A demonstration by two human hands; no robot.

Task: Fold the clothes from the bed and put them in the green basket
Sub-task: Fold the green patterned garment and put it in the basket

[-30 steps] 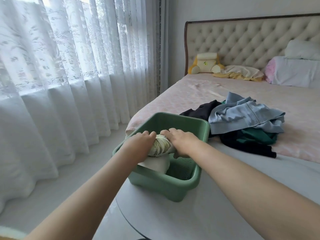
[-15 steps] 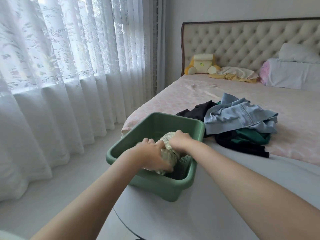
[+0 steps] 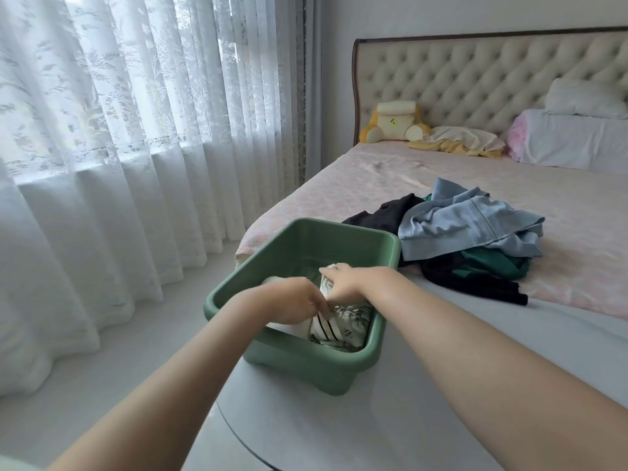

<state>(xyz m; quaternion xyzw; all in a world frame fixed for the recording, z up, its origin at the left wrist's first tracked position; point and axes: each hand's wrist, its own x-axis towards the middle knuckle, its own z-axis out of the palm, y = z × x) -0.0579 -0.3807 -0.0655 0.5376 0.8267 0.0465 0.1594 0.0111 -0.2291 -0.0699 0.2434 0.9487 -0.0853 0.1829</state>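
The green basket [image 3: 390, 253] stands on the near corner of the bed. Inside it lies a folded leaf-print cloth [image 3: 343, 328] with dark stripes, beside a white cloth. My left hand [image 3: 292, 300] and my right hand [image 3: 346, 280] are both down in the basket, fingers curled on the leaf-print cloth. A heap of unfolded clothes lies on the pink bedspread just right of the basket: a light blue garment [image 3: 465, 226] on top, a black one [image 3: 472, 283] and a dark green one [image 3: 492, 265] under it.
The bed [image 3: 577, 205] has a tufted headboard, white pillows [image 3: 571, 137], a yellow plush toy [image 3: 394, 124] and a crumpled cream cloth [image 3: 462, 139]. Lace curtains [image 3: 119, 164] hang along the left wall, with bare floor between them and the bed.
Both hands have gone down from the basket's rim into the basket with the leaf-print cloth, which now lies low inside it. The view has shifted slightly.
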